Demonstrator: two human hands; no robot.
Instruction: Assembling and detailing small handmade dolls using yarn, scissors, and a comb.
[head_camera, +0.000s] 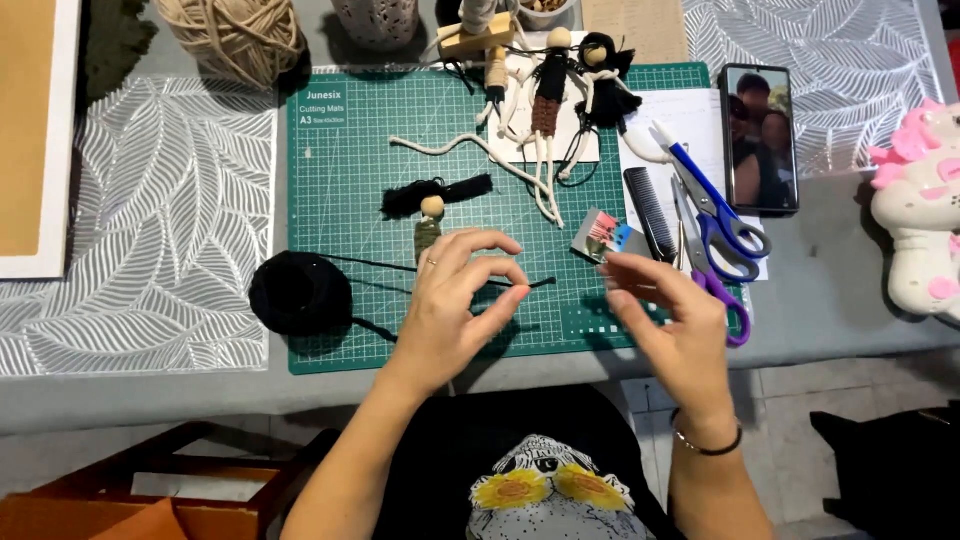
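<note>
the left hand (450, 300) pinches the black yarn strand (535, 285), its loose end pointing right toward the nearby right hand (665, 310), whose fingers are spread, holding nothing.

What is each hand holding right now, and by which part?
The left hand pinches the thin black yarn strand near its free end, between thumb and forefinger. The right hand holds nothing, fingers spread beside it.
</note>
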